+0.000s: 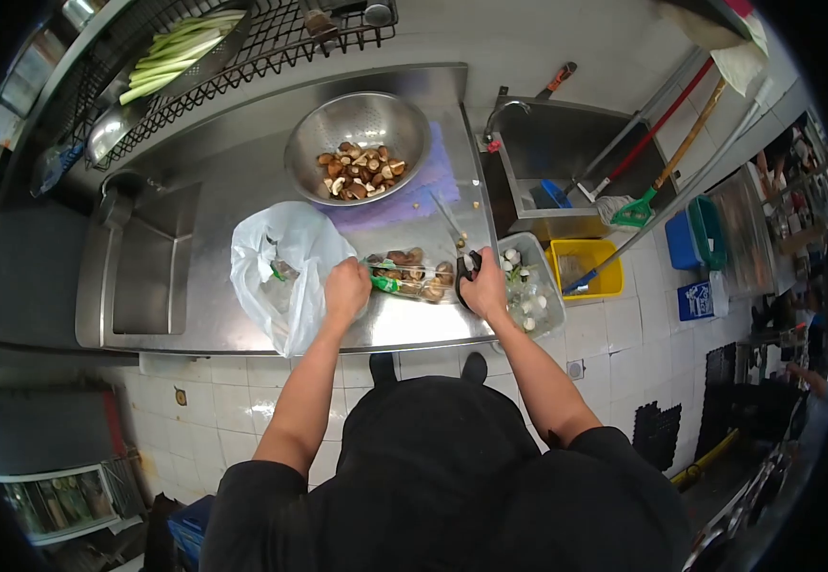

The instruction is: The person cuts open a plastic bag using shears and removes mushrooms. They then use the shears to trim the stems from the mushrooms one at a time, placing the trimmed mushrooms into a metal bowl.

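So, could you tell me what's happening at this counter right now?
A person stands at a steel counter. Their left hand grips one end of a clear pack of mushrooms, and their right hand holds black-handled scissors at the other end. Behind the pack, a metal bowl already holds cut mushroom pieces. A white plastic bag lies left of the hands, and a clear tub sits at the right.

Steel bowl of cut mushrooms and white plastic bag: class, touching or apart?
Apart. The head view shows bare counter between the steel bowl of cut mushrooms and the white plastic bag.
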Available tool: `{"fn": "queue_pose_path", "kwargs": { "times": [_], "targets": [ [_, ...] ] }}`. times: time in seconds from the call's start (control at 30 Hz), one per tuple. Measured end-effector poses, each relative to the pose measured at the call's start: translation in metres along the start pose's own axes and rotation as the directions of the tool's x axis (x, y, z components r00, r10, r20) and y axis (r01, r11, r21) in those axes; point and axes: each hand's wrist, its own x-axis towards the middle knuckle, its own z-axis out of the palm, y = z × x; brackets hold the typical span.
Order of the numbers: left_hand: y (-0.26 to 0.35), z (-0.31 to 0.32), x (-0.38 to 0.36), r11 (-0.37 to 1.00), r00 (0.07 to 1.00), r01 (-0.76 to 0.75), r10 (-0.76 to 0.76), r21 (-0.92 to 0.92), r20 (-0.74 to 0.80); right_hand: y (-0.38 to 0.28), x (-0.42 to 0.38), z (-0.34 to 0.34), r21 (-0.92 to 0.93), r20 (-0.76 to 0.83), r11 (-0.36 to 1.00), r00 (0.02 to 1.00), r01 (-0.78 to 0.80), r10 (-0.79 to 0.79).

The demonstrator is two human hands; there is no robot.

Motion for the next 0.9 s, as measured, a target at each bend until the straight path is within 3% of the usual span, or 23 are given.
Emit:
{"fn": "queue_pose_path", "kwargs": {
  "times": [0.07,0.13,0.2,0.23,0.33,0.4,0.43,0.5,0.53,0.67,0.73,0.77,0.83,0.87,0.9],
  "targets": [
    [-0.003,0.002,-0.002,0.998,0.999,-0.054,0.054,0.023,0.002,0.007,-0.003,-0.003,0.041,-0.030,0.998,0.999,-0.041,0.042],
    [0.005,-0.003,-0.005,0.992,0.992,-0.122,0.122,0.040,0.018,0.020,-0.012,-0.009,0.071,-0.027,0.997,0.999,0.043,-0.041],
    [0.015,-0.015,-0.007,0.994,0.968,-0.092,0.073,0.065,0.241,0.031,-0.019,-0.020,0.091,-0.025,0.995,0.999,0.038,-0.036],
    [0.028,-0.021,-0.011,0.993,0.965,-0.095,0.077,0.063,0.250,0.036,-0.024,-0.026,0.107,-0.003,0.993,0.999,0.052,-0.052],
    [0.066,-0.010,-0.025,0.991,0.923,-0.101,0.125,-0.084,0.364,0.062,-0.032,-0.037,0.170,-0.032,0.977,0.991,0.131,-0.128],
    [0.077,0.022,-0.036,0.930,0.868,-0.287,0.354,-0.228,0.348,0.067,-0.041,-0.053,0.280,0.018,0.957,0.996,0.075,-0.084],
    [0.078,0.036,-0.041,0.930,0.868,-0.287,0.353,-0.228,0.350,0.044,-0.056,-0.075,0.228,0.056,0.973,0.997,0.031,-0.045],
    [0.079,0.058,-0.053,0.835,0.829,-0.537,0.495,0.122,0.261,0.052,-0.072,-0.085,0.186,0.054,0.978,0.993,0.094,-0.106],
    [0.077,0.065,-0.056,0.835,0.828,-0.538,0.498,0.116,0.258,0.051,-0.081,-0.091,0.146,0.057,0.976,0.984,0.159,-0.168],
    [0.074,0.069,-0.065,0.846,0.819,-0.527,0.477,0.087,0.318,0.059,-0.117,-0.096,0.138,0.136,0.986,0.984,0.098,-0.117],
    [0.071,0.064,-0.067,0.845,0.757,-0.529,0.512,-0.078,0.406,0.062,-0.131,-0.093,0.122,0.166,0.989,0.981,0.081,-0.101],
    [0.070,0.062,-0.068,0.845,0.757,-0.529,0.511,-0.077,0.408,0.071,-0.136,-0.086,0.132,0.191,0.990,0.979,0.048,-0.073],
    [0.074,0.052,-0.072,0.865,0.885,-0.273,0.397,-0.421,0.243,0.073,-0.146,-0.081,0.141,0.226,0.990,0.973,0.004,-0.036],
    [0.076,0.047,-0.069,0.865,0.883,-0.274,0.399,-0.422,0.246,0.074,-0.148,-0.079,0.142,0.225,0.990,0.974,0.001,-0.033],
    [0.078,0.043,-0.064,0.880,0.928,-0.149,0.282,-0.452,0.243,0.073,-0.151,-0.077,0.171,0.242,0.985,0.970,-0.015,-0.027]
  ]
}}
